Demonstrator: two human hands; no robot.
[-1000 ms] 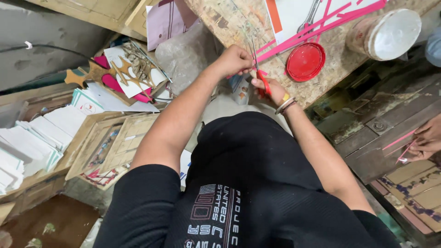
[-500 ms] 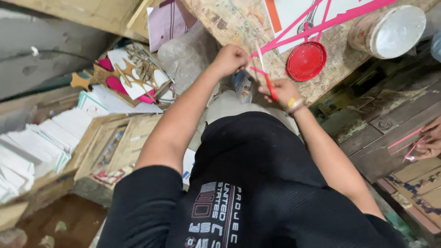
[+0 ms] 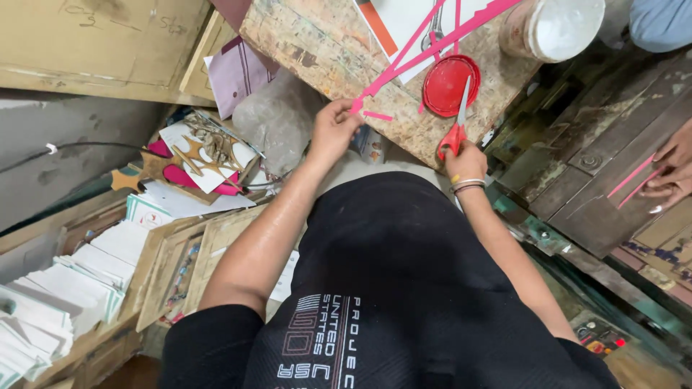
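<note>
**A:** What does the head view show of the person's hands?

**B:** The left hand (image 3: 333, 130) is closed in a pinch on the lower end of a long pink paper strip (image 3: 425, 54), which runs up and to the right across the worn wooden board (image 3: 317, 43). The right hand (image 3: 467, 160) is wrapped around the red handles of a pair of scissors (image 3: 457, 122); the blades point up and lie over a red round lid (image 3: 447, 81).

**A:** Are the blades open?

**B:** They look closed or nearly so; the view does not settle it. They are apart from the strip, which passes above the lid.

**A:** What lies around that?

**B:** A small cut piece of pink paper (image 3: 378, 116) sits on the board just right of the left hand. A white tub (image 3: 559, 27) stands at the board's upper right corner. White sheets with an orange edge (image 3: 393, 25) lie under the strip.

**A:** And off the board?

**B:** To the left, on a cluttered pile, there are wooden cut-out shapes (image 3: 209, 148) on white card, and stacks of white cards (image 3: 50, 302) lower down. At the right edge another person's hand (image 3: 670, 176) holds thin pink strips (image 3: 634, 180) over dark planks.
</note>
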